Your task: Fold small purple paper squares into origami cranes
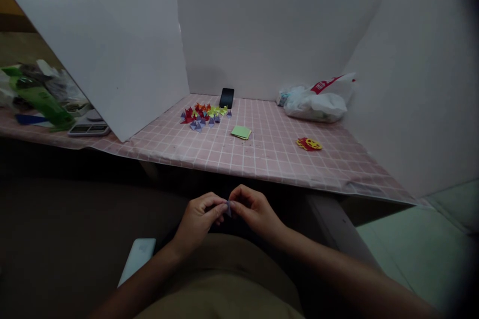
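Observation:
Between my two hands, above my lap, is a small folded piece of purple paper (229, 209). My left hand (202, 217) pinches its left side with thumb and forefinger. The thumb and forefinger of my right hand (258, 212) close on its other side. Most of the paper is hidden by the fingertips. Beyond the hands, a small stack of square paper sheets (241, 132), light green on top, lies on the table. Farther back left sits a cluster of small folded paper pieces (204, 114) in red, orange, yellow and purple, pointed in shape.
White panels (269, 30) wall in the pink checked tablecloth (209, 152). A black phone (226, 97) lies at the back, a white plastic bag (316, 105) back right, yellow and red cut-out pieces (309, 144) nearer. Outside the left panel are a scale (89, 129) and a green bottle (43, 99).

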Tool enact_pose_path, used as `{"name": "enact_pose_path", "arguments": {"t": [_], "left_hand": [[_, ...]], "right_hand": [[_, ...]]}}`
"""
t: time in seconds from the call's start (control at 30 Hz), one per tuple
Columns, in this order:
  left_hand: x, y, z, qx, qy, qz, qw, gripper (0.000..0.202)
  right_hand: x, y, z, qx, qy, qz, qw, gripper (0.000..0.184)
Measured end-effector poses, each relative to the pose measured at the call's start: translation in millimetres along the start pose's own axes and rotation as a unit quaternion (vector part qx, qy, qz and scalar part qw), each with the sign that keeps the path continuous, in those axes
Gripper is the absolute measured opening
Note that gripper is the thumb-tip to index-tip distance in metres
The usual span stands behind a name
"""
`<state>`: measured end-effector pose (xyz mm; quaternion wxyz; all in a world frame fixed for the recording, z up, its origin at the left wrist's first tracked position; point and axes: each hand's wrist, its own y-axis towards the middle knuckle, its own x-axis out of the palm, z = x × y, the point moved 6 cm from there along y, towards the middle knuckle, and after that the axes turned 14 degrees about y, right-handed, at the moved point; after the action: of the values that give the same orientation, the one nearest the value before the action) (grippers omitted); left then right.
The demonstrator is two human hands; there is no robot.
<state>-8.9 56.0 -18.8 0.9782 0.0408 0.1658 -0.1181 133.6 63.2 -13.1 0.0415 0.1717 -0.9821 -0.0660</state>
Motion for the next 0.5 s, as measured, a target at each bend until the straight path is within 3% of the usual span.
{"name": "enact_pose_path", "arguments": {"t": [0.23,0.5], "left_hand": [[0.7,2,0,-0.016,-0.001,-0.038,0.999,0.018],[0.0,4,-1,-0.062,-0.033,-0.116,0.991,0.020]], "right_hand": [[0,-2,-9,-0.066,-0.081,-0.008,0.994,0.005],[8,-3,-21,-0.127,-0.140,-0.090,0.978,0.009]]}}
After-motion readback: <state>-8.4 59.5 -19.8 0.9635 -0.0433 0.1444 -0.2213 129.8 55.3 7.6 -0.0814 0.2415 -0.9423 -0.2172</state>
